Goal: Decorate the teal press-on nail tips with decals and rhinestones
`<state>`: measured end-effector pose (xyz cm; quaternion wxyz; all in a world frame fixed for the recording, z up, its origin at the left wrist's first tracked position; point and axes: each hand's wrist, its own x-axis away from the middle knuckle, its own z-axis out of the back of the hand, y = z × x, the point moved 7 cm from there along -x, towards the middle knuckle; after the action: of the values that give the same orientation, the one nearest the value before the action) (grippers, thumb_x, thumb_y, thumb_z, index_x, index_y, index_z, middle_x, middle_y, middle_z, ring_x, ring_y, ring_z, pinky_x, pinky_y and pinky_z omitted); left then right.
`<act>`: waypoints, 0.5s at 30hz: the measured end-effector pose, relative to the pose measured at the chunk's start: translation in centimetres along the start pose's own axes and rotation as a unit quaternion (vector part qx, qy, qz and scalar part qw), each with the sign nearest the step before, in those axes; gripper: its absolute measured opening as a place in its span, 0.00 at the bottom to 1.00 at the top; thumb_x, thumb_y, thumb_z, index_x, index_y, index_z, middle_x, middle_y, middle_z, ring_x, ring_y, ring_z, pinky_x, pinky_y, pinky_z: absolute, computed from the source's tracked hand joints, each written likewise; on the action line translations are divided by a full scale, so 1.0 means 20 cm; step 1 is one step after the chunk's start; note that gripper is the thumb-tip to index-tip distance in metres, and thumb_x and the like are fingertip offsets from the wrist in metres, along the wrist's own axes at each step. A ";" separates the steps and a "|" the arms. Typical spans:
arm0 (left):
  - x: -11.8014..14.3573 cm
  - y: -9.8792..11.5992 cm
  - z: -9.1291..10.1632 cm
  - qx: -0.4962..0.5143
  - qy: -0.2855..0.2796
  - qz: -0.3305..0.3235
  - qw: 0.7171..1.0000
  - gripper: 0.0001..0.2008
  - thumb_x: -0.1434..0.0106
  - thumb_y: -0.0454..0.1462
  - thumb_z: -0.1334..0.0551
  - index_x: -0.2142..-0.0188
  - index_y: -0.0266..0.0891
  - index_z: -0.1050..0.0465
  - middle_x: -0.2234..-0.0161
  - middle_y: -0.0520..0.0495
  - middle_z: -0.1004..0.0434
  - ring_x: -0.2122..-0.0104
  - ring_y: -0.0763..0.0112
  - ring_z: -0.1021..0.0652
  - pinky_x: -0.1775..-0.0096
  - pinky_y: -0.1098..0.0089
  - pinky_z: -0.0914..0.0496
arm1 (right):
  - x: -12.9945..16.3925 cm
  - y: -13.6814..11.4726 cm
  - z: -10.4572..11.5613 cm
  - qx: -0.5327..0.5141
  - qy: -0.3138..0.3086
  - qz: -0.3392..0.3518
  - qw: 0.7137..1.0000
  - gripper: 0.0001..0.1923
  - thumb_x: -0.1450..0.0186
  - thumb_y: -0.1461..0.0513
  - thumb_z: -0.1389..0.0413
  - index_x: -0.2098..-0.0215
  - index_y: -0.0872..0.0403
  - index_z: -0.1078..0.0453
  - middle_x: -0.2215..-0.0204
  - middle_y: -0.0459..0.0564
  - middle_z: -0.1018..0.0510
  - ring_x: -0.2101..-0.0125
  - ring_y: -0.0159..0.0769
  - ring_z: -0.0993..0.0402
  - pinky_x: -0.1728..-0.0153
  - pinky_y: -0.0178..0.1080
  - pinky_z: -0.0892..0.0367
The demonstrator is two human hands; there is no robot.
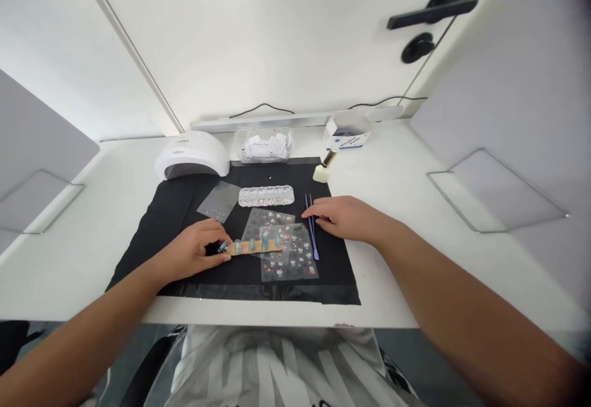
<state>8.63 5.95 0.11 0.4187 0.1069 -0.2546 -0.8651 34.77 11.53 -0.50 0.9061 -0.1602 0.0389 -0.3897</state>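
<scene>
My left hand [198,248] is closed at the fingertips on the left end of a tan wooden strip [244,247]. Several glossy blue-green false nails [265,243] stand in a row along it. My right hand [339,216] rests on the black mat, its index finger and thumb on either side of blue-purple tweezers [314,241]. The tweezers lie with their tips pointing away from me. Under the strip are overlapping clear sticker sheets [295,259] with small red and white cartoon figures. Beyond them lies a clear compartment case [266,196] of small gems.
A white nail lamp [196,151] stands at the back left. Near the wall are a clear tub [263,146] of white packets and an open carton [346,131]. A pale yellow polish bottle [322,173] stands at the right of the black mat [152,228]. Another clear sheet [220,201] lies left.
</scene>
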 end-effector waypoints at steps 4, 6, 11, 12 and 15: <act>-0.06 0.02 -0.03 -0.015 -0.029 -0.010 0.999 0.09 0.34 0.41 0.40 0.59 0.40 0.26 0.62 0.46 0.25 0.59 0.66 0.26 0.52 0.65 0.32 | -0.01 0.00 0.01 0.021 0.023 0.009 0.999 0.16 0.34 0.67 0.49 0.54 0.49 0.24 0.57 0.47 0.18 0.62 0.38 0.21 0.63 0.38 0.30; -0.08 0.03 -0.02 -0.027 -0.053 -0.007 0.998 0.08 0.35 0.40 0.39 0.59 0.41 0.25 0.62 0.47 0.24 0.60 0.66 0.25 0.49 0.63 0.33 | -0.01 0.00 0.01 0.034 0.036 0.026 0.998 0.15 0.35 0.67 0.49 0.56 0.49 0.24 0.60 0.47 0.18 0.63 0.37 0.21 0.65 0.38 0.31; -0.10 -0.01 0.09 -0.048 -0.111 0.015 0.993 0.22 0.45 0.43 0.30 0.50 0.46 0.27 0.58 0.48 0.25 0.57 0.61 0.25 0.54 0.64 0.30 | -0.02 -0.03 0.01 0.070 0.060 0.095 0.991 0.14 0.36 0.71 0.49 0.64 0.51 0.23 0.70 0.48 0.21 0.69 0.36 0.27 0.69 0.38 0.36; -0.11 -0.02 0.13 -0.048 -0.117 0.022 0.992 0.27 0.46 0.44 0.30 0.47 0.46 0.30 0.56 0.47 0.26 0.58 0.61 0.25 0.57 0.66 0.29 | -0.02 -0.04 0.02 0.075 0.065 0.108 0.989 0.15 0.36 0.72 0.50 0.66 0.51 0.24 0.72 0.49 0.22 0.70 0.37 0.29 0.69 0.39 0.38; -0.18 -0.07 0.25 -0.039 -0.123 0.034 0.991 0.28 0.41 0.45 0.35 0.41 0.49 0.36 0.53 0.46 0.28 0.61 0.64 0.25 0.66 0.72 0.29 | 0.02 -0.05 0.06 0.084 0.083 0.136 0.984 0.16 0.35 0.73 0.52 0.66 0.51 0.25 0.73 0.50 0.24 0.70 0.38 0.33 0.68 0.41 0.40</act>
<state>7.86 11.20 3.59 0.4171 -0.0248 -0.2737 -0.8663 34.52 10.97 0.93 0.9544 -0.0443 0.1021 -0.2770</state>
